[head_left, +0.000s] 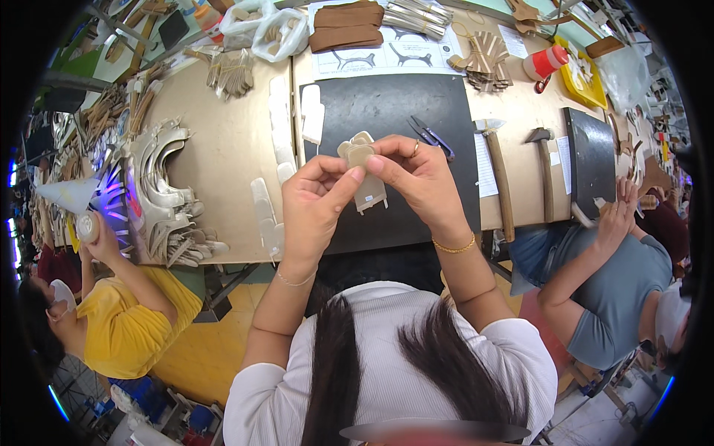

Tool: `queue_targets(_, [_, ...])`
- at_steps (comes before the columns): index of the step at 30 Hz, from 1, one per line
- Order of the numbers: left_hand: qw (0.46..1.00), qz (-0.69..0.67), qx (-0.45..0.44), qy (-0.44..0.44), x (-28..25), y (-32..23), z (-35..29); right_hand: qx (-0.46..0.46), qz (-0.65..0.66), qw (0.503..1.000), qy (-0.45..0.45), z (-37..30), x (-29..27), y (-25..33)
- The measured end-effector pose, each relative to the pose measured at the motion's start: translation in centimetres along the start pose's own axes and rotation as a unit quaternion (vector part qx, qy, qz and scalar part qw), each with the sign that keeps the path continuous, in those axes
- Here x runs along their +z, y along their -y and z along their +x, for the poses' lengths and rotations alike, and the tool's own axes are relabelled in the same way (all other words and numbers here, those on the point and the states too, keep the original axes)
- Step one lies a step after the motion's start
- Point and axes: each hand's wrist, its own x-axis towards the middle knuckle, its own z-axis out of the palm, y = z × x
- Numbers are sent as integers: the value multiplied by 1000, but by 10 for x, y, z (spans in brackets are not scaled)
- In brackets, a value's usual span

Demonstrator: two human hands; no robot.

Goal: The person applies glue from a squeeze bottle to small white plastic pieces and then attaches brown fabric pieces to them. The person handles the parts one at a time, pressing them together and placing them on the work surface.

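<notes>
Both hands are raised over a black work mat, pinching a flat beige leather-like piece between them. Its upper end has overlapping rounded lobes; the lower part is narrow, with small prongs at the end. My left hand grips the upper left edge between thumb and fingers. On the other side my right hand pinches the top, its thumb close to the left one. Nippers with purple handles lie on the mat beyond my right hand. A pale strip rests at the mat's far left.
Right of the mat lie two hammers and a black slab. Brown leather strips and a red-and-white bottle sit at the back. Silvery curved parts are piled left. Co-workers sit on both sides, one in yellow.
</notes>
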Motion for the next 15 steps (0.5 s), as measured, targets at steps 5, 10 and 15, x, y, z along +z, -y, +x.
queue_targets(5, [1000, 10, 13, -3, 3, 5, -3, 12, 0, 1000, -12, 0, 1, 0])
queue_targets(10, [999, 17, 38, -3, 7, 10, -5, 2, 4, 1000, -23, -2, 1, -6])
queue_targets(15, [988, 138, 71, -16, -3, 7, 1, -38, -34, 998, -24, 9, 4, -10])
